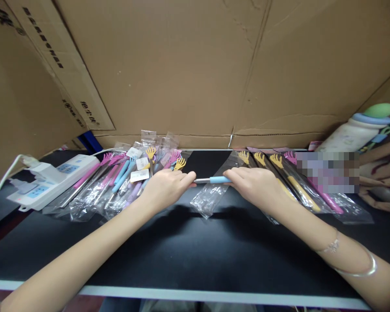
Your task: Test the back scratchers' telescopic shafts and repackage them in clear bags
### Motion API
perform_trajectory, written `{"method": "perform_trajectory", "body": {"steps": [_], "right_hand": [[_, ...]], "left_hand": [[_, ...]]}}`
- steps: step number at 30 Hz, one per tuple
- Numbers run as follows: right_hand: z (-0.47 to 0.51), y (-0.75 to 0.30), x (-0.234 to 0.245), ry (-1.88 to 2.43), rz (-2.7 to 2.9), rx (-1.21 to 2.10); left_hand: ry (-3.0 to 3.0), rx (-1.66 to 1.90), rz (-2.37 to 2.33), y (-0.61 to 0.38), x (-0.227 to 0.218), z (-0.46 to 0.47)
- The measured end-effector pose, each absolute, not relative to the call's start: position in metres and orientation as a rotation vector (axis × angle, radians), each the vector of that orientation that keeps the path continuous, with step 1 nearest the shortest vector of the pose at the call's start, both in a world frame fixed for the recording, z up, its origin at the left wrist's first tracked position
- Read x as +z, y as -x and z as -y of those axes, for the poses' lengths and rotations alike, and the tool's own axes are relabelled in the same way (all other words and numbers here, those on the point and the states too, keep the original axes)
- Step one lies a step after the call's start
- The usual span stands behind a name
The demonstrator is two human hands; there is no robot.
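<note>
A black tabletop [188, 255] with a pale edge carries a white power strip [60, 184] at the left and, beside it, a heap of pink, blue, purple and yellow back scratchers [120, 175] in clear plastic bags. Further right lie bagged yellow back scratchers [302, 193] and a magenta one [328, 200], side by side, handles toward the viewer.

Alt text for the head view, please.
The left hand and right hand hold a blue-handled metal rod between them, over a black table. Claw-headed sticks, many bagged, lie to both sides, with a white power strip at left and a pale bottle at right.
</note>
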State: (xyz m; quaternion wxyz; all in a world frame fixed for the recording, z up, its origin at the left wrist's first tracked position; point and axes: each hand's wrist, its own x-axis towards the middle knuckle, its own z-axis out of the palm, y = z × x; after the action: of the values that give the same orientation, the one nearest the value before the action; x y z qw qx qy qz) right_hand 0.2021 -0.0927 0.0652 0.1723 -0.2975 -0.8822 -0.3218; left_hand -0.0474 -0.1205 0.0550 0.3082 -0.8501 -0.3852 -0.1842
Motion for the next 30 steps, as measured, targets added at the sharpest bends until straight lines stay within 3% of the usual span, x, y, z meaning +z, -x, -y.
{"method": "perform_trajectory", "body": {"steps": [20, 30], "right_hand": [[0.106, -0.195, 0.064, 0.694, 2.446, -1.082], [0.122, -0.178, 0.056, 0.734, 2.551, -0.954]], "left_hand": [[2.319, -0.493, 1.021, 0.041, 0.054, 0.129], [2.392, -0.507, 0.964, 0.030, 0.048, 0.133]]}}
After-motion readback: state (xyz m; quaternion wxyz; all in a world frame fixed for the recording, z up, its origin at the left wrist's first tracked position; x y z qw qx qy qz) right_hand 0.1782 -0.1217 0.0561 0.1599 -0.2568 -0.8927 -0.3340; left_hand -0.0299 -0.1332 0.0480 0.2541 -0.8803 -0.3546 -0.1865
